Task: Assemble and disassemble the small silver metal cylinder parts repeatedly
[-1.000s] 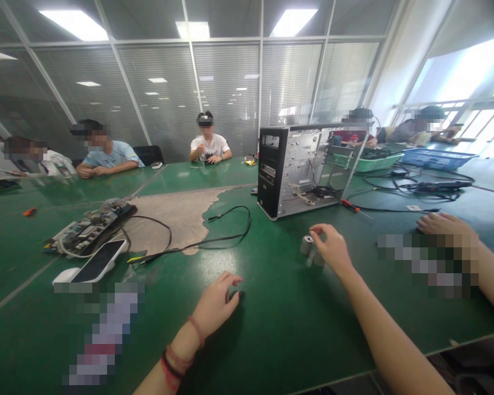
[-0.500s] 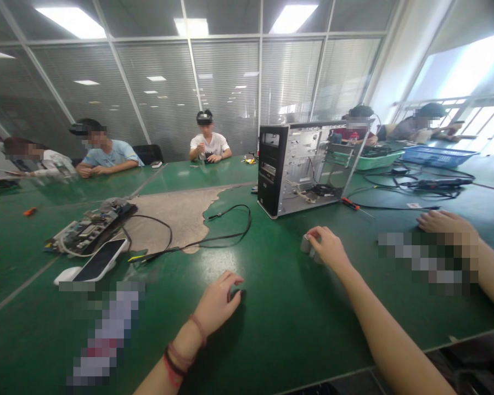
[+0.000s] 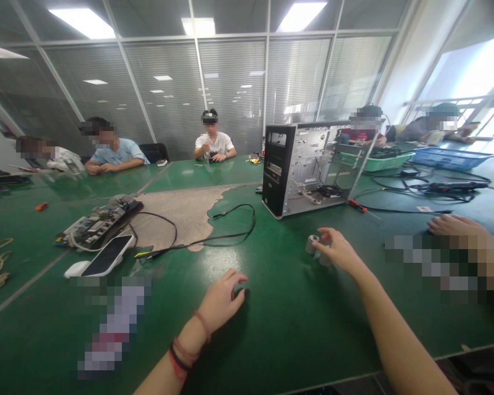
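Observation:
My right hand (image 3: pixel 340 251) hovers over the table with thumb and index finger apart. Just left of its fingertips a small silvery metal cylinder (image 3: pixel 312 245) stands upright, its round top showing. More small cylinders (image 3: pixel 324 257) stand beside it, partly hidden under the hand. Whether the thumb still touches the first cylinder is hard to make out. My left hand (image 3: pixel 222 300) rests on the green table (image 3: pixel 271 307), fingers loosely curved, the thumb apart, holding nothing. Bracelets circle its wrist.
Beyond my hands stands an open computer case (image 3: pixel 278 175), with a screwdriver (image 3: pixel 358 206) at its foot. Another person's arm (image 3: pixel 461 226) reaches in from the right. Leftward lie a black cable (image 3: pixel 253 222), a circuit assembly (image 3: pixel 101 222) and a white phone-like device (image 3: pixel 109 256). Baskets (image 3: pixel 456 158) stand at the back right.
My right hand's fingers have spread and come off the top of the metal cylinder. The whole view has shifted slightly. My left hand stays in much the same pose.

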`<state>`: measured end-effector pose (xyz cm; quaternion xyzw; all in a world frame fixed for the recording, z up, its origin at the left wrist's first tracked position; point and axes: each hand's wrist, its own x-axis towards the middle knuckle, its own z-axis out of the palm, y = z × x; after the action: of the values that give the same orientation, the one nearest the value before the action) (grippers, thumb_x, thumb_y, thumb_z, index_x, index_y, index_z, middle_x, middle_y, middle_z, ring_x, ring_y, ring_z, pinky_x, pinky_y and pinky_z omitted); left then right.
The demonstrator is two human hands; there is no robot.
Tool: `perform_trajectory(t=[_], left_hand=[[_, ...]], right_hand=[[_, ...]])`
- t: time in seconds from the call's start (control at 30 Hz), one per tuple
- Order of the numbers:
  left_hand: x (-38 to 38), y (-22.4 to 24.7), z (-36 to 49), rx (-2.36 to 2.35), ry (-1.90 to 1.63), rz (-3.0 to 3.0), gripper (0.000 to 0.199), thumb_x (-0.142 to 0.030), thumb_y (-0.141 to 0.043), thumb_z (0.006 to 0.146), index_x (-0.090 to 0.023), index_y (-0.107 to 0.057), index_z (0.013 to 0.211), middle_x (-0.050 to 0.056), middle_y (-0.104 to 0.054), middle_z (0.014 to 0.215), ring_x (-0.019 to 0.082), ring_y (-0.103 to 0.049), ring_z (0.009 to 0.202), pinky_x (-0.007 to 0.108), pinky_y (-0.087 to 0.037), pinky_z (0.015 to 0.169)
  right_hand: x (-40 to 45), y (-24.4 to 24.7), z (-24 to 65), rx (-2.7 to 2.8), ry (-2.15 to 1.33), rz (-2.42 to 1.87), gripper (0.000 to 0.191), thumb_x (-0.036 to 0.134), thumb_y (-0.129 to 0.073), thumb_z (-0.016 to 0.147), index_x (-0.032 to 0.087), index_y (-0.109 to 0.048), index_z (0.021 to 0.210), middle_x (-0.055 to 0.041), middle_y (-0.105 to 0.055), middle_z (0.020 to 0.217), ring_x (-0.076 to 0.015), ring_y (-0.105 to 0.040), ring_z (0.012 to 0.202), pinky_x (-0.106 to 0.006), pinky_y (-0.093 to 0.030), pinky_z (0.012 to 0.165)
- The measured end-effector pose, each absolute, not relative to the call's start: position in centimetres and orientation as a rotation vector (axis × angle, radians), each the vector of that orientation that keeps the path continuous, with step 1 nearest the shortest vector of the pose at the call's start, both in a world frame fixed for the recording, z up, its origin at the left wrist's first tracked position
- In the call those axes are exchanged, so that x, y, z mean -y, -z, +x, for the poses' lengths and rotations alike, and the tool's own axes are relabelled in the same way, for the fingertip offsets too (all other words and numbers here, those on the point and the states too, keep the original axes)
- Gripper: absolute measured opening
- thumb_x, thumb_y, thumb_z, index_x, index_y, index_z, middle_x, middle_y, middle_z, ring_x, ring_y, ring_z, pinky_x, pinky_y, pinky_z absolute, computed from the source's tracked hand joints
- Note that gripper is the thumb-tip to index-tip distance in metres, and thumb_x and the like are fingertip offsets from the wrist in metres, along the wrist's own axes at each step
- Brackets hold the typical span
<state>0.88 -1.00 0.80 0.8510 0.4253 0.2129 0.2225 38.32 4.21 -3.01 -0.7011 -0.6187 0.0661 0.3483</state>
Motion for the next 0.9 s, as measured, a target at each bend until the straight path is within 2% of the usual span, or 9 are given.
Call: perform_trajectory(t=[0.1, 0.17, 0.37, 0.53, 0.73, 0.9], left_hand=[[1.0, -0.7, 0.9, -1.175, -0.595, 2.351, 0.022, -0.019, -0.049, 0.082, -0.021, -0.060, 0.101, 0.003, -0.058, 0.096, 0.016, -0.057, 0.074, 0.026, -0.046, 0.069], [1.0, -0.7, 0.9, -1.179, -0.588, 2.346, 0.023, -0.019, -0.049, 0.081, -0.021, -0.060, 0.101, 0.003, -0.058, 0.096, 0.015, -0.057, 0.073, 0.026, -0.046, 0.069], [1.0, -0.5, 0.8, -1.190, -0.560, 2.367, 0.024, -0.019, -0.048, 0.082, -0.021, -0.059, 0.103, 0.003, -0.057, 0.098, 0.014, -0.055, 0.068, 0.025, -0.046, 0.067], [1.0, -0.6, 0.8, -1.185, -0.561, 2.382, 0.025, -0.017, -0.048, 0.081, -0.022, -0.058, 0.103, 0.003, -0.057, 0.099, 0.014, -0.056, 0.071, 0.025, -0.045, 0.067], [1.1, -0.6, 0.8, -1.195, -0.542, 2.382, 0.024, -0.018, -0.048, 0.081, -0.021, -0.058, 0.103, 0.004, -0.057, 0.100, 0.016, -0.057, 0.077, 0.025, -0.046, 0.068], [1.1, -0.6, 0.8, -1.205, -0.547, 2.367, 0.024, -0.017, -0.049, 0.081, -0.021, -0.058, 0.103, 0.003, -0.057, 0.099, 0.016, -0.057, 0.076, 0.025, -0.046, 0.068]], right_hand=[[-3.9, 3.7, 39.6, 1.597, -0.324, -1.870, 0.062, 0.046, -0.063, 0.068, 0.015, -0.049, 0.119, -0.0118, -0.058, 0.103, -0.0232, -0.061, 0.090, -0.034, -0.048, 0.078], [-3.7, 4.0, 40.5, 1.635, -0.460, -1.876, 0.064, 0.044, -0.066, 0.064, 0.015, -0.049, 0.118, -0.0119, -0.060, 0.104, -0.0239, -0.062, 0.091, -0.033, -0.048, 0.078], [-2.9, 3.7, 42.0, 1.659, -0.776, -1.854, 0.051, 0.034, -0.068, 0.060, 0.017, -0.055, 0.106, -0.0079, -0.068, 0.092, -0.0225, -0.065, 0.081, -0.030, -0.049, 0.072], [-2.7, 2.9, 42.0, 1.722, -0.793, -1.870, 0.037, 0.037, -0.066, 0.062, 0.018, -0.058, 0.093, -0.0047, -0.068, 0.083, -0.0215, -0.063, 0.076, -0.029, -0.045, 0.067], [-2.2, 1.5, 41.0, 1.869, -0.784, -1.881, 0.027, 0.040, -0.065, 0.064, 0.019, -0.055, 0.079, -0.0014, -0.063, 0.073, -0.0189, -0.058, 0.069, -0.027, -0.041, 0.061], [-1.3, 0.3, 39.2, 1.964, -0.859, -1.800, 0.025, 0.038, -0.064, 0.065, 0.019, -0.056, 0.079, -0.0011, -0.064, 0.076, -0.0185, -0.058, 0.072, -0.026, -0.042, 0.063]])
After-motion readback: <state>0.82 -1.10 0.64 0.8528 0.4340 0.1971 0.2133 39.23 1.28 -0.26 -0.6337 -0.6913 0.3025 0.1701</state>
